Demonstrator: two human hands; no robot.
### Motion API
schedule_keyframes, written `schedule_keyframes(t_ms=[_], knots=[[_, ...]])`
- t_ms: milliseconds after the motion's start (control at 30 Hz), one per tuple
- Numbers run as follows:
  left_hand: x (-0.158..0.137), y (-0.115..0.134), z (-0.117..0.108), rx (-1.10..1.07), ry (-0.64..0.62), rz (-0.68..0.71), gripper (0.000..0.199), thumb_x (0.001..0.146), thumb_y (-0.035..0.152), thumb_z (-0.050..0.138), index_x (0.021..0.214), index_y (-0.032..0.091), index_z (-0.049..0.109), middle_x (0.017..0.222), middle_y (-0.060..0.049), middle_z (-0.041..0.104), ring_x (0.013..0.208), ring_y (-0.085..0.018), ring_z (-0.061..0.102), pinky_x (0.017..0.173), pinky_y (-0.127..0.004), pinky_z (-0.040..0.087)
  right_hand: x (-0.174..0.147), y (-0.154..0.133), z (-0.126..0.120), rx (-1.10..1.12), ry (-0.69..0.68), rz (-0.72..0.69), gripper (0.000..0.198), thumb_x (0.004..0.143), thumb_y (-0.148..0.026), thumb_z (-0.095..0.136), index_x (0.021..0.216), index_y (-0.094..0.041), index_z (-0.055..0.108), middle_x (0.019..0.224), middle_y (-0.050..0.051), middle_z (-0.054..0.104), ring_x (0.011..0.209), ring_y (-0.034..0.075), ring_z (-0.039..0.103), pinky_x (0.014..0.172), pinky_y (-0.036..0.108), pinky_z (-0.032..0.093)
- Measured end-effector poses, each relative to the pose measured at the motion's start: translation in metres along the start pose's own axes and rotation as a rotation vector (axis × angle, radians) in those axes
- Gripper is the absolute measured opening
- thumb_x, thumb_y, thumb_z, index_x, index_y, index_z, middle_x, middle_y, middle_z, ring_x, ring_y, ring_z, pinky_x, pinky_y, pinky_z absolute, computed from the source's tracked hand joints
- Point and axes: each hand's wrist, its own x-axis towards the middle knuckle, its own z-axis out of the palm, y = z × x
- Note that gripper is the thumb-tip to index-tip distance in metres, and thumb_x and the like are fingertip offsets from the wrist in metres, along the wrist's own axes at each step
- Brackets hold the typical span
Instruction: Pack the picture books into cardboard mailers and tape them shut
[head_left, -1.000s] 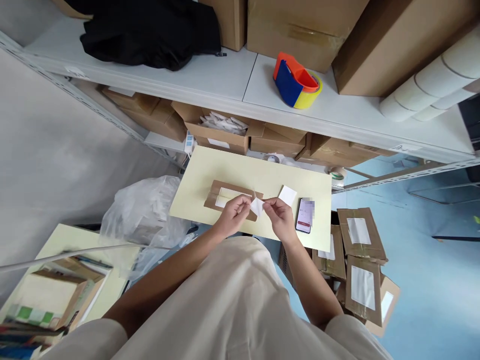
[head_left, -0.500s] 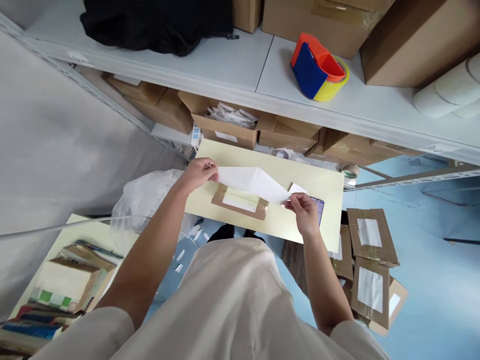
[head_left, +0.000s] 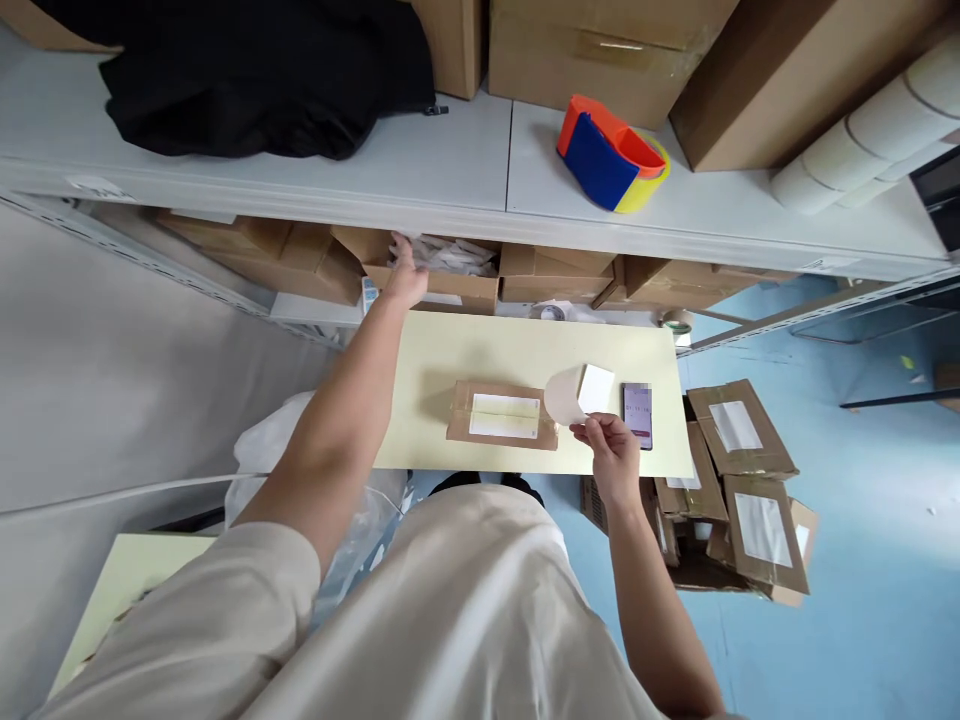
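My left hand (head_left: pixel 406 274) is stretched forward to the open cardboard box (head_left: pixel 459 287) under the shelf, at the left of the white paper pieces (head_left: pixel 457 255) inside it. Its fingers look extended, and no held object shows. Between thumb and fingers of my right hand (head_left: pixel 611 448) is a curled piece of white paper (head_left: pixel 564 396), above the table. Just left of it lies a taped brown carton (head_left: pixel 459 415) with a white label (head_left: pixel 504 416) on top. A small white card-like piece (head_left: pixel 596 388) shows behind the curled paper.
A phone (head_left: pixel 637 415) lies on the pale yellow table (head_left: pixel 442 350), right of my right hand. Overhead, the grey shelf (head_left: pixel 450 165) carries an orange and blue tape dispenser (head_left: pixel 611 155) and black cloth (head_left: pixel 262 80). Labelled cartons (head_left: pixel 761 530) are piled on the floor at right.
My left hand has let go of the white paper and moved forward to the open box. The paper, stretched between both hands before, now curls from my right hand alone. The view has shifted.
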Motion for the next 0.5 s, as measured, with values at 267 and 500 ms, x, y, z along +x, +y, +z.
schedule_keyframes(t_ms=[267, 500], knots=[[-0.053, -0.035, -0.027, -0.081, 0.155, 0.111, 0.087, 0.079, 0.014, 0.066, 0.148, 0.009, 0.014, 0.159, -0.015, 0.016, 0.147, -0.023, 0.013, 0.117, -0.04, 0.023, -0.018, -0.01, 0.052, -0.008, -0.094, -0.102, 0.028, 0.08, -0.047, 0.066, 0.085, -0.019, 0.064, 0.074, 0.003, 0.069, 0.073, 0.017, 0.068, 0.07, 0.033, 0.054], [-0.215, 0.031, -0.012, -0.378, -0.31, 0.466, 0.026, 0.074, 0.037, 0.072, 0.09, 0.019, 0.063, 0.088, -0.004, 0.068, 0.08, -0.016, 0.065, 0.073, -0.03, 0.053, -0.037, -0.013, 0.08, 0.014, -0.053, -0.135, 0.028, 0.08, -0.047, 0.065, 0.082, -0.019, 0.061, 0.062, -0.002, 0.061, 0.052, 0.011, 0.055, 0.052, 0.025, 0.045]])
